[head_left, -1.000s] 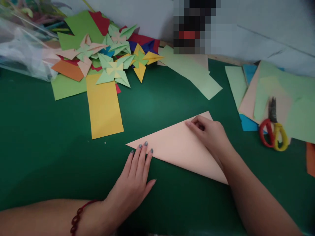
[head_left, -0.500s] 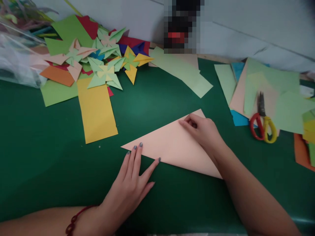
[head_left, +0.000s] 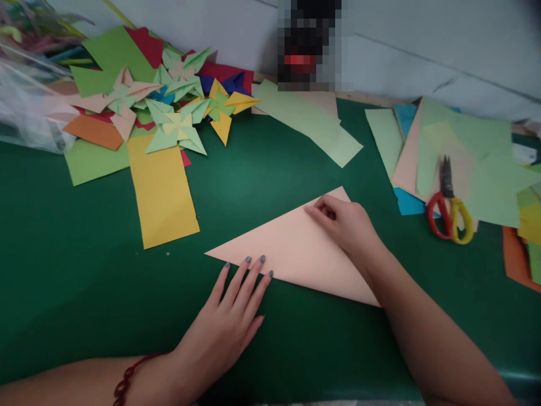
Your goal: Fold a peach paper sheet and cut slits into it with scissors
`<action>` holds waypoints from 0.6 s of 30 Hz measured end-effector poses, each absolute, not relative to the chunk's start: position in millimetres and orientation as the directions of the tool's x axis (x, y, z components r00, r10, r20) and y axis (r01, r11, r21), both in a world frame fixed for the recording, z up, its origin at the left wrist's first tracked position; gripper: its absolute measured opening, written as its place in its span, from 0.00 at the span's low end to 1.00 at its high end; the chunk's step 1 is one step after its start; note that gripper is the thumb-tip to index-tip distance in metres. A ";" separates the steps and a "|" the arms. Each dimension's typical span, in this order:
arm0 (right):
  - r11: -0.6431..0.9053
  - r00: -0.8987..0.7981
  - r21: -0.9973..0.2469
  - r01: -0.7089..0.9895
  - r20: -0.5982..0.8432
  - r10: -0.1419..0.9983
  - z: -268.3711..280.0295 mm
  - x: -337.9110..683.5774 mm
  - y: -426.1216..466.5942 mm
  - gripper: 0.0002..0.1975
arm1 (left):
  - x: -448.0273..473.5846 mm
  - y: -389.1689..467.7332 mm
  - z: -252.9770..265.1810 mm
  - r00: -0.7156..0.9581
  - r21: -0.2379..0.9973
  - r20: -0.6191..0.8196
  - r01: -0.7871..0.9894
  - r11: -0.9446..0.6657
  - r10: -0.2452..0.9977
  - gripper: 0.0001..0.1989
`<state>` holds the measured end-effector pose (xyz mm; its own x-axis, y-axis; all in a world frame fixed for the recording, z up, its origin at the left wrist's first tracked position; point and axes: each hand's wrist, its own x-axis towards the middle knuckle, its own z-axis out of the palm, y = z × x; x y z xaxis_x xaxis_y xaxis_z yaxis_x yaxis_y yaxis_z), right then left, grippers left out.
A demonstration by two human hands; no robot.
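A peach-pink sheet of paper point(head_left: 291, 242), folded into a triangle, lies flat on the green table, its sharp point to the left. My left hand point(head_left: 236, 316) is open and palm down, fingers stretched out, with fingertips on the paper's lower edge. Over the right part of the sheet, my right hand point(head_left: 346, 225) is closed. Its thumb and curled forefinger pinch at the upper edge near the top corner. The wrist and forearm cover part of the paper's right side.
Folded paper flowers point(head_left: 180, 127) and coloured sheets lie at the back left, with a yellow paper rectangle point(head_left: 164, 197) in front. Scissors point(head_left: 448, 203) rest on pale green sheets point(head_left: 494, 186) at right. A clear plastic bag point(head_left: 29, 107) stands far left.
My left hand's fingers have shifted right along the paper's lower edge and drawn closer together. My right hand keeps its place on the paper. The view has shifted slightly.
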<state>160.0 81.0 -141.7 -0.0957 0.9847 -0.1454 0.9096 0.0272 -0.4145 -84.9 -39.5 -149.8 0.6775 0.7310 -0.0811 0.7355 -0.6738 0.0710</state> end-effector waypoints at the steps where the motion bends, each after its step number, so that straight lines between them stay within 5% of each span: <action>1: 0.027 -0.094 -0.412 0.911 -0.145 0.985 -141.9 160.1 80.9 0.14 | -84.9 -39.8 -149.5 0.677 0.071 -0.079 0.736 -0.673 0.732 0.29; 18: 0.029 -0.089 -0.386 0.922 -0.137 0.987 -142.8 160.1 80.2 0.14 | -85.9 -35.1 -146.9 0.690 0.094 -0.075 0.724 -0.683 0.720 0.26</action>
<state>160.1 80.2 -142.8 -0.0889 0.9865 -0.1373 0.9219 0.0293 -0.3864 -85.9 -35.1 -146.9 0.6897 0.7203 -0.0746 0.7239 -0.6834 0.0941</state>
